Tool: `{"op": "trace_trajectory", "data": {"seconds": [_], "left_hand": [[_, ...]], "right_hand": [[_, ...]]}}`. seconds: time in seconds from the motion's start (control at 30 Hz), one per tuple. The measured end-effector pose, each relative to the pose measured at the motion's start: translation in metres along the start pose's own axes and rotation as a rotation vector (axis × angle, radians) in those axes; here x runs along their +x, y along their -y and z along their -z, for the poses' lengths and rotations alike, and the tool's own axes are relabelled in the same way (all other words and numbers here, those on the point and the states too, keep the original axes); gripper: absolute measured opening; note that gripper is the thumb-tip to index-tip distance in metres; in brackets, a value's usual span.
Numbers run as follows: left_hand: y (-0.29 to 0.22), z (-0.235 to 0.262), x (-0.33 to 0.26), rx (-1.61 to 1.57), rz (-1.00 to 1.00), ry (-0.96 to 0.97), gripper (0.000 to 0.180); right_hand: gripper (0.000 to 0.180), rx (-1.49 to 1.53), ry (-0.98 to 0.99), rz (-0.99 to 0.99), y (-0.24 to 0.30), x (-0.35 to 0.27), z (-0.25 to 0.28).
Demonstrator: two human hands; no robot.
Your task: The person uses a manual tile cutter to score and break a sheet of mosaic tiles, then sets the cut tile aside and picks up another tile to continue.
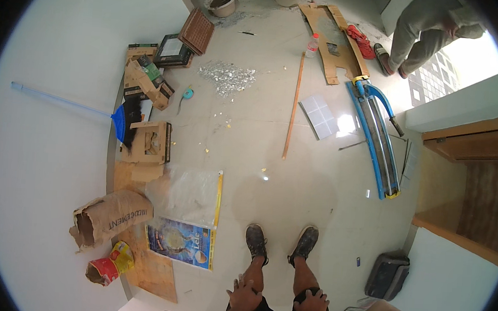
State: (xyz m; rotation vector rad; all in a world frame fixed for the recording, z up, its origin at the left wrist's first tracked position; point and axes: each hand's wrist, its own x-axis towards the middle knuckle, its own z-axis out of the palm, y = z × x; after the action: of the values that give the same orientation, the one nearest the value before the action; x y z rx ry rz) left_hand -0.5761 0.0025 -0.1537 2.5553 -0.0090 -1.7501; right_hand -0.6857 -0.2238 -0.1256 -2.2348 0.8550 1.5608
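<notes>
Both my hands rest on my legs at the lower edge. My left hand [244, 295] lies over my left knee, its fingers spread and nothing in them. Over the right knee lies my right hand [312, 305], also holding nothing, with fingers apart. My dark shoes [256, 241] stand flat on the pale tiled floor [240, 195]. Left of them lies a flat blue-and-yellow printed plastic bag [179, 243], with a clear plastic sheet [191, 195] beyond it.
At right are a blue tile cutter [372, 138], grey tile [319, 117], wooden strip [294, 106] and black bag [388, 275]. Another person [428, 35] stands far right. At left are a cement bag [119, 213], boxes [144, 79] and blue broom [118, 124]; shiny fragments [228, 78] lie far ahead.
</notes>
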Motion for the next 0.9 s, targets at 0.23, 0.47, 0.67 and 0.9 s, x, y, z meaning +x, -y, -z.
{"op": "trace_trajectory", "data": {"seconds": [0.23,0.47,0.67,0.9], "left_hand": [[0.009,0.016,0.019,-0.050,-0.110,-0.114,0.050],[0.027,0.060,0.048,-0.149,-0.265,-0.125,0.038],[0.023,0.107,0.030,-0.168,-0.556,-0.143,0.027],[-0.017,0.251,0.016,-0.226,-0.309,-0.427,0.021]], "right_hand": [[0.060,0.131,-0.011,-0.011,0.013,0.011,0.074],[0.024,0.381,-0.491,0.380,-0.006,0.025,0.153],[0.020,0.298,-0.089,0.390,0.048,0.027,0.208],[0.029,0.181,1.129,0.952,0.135,0.073,0.365]]}}
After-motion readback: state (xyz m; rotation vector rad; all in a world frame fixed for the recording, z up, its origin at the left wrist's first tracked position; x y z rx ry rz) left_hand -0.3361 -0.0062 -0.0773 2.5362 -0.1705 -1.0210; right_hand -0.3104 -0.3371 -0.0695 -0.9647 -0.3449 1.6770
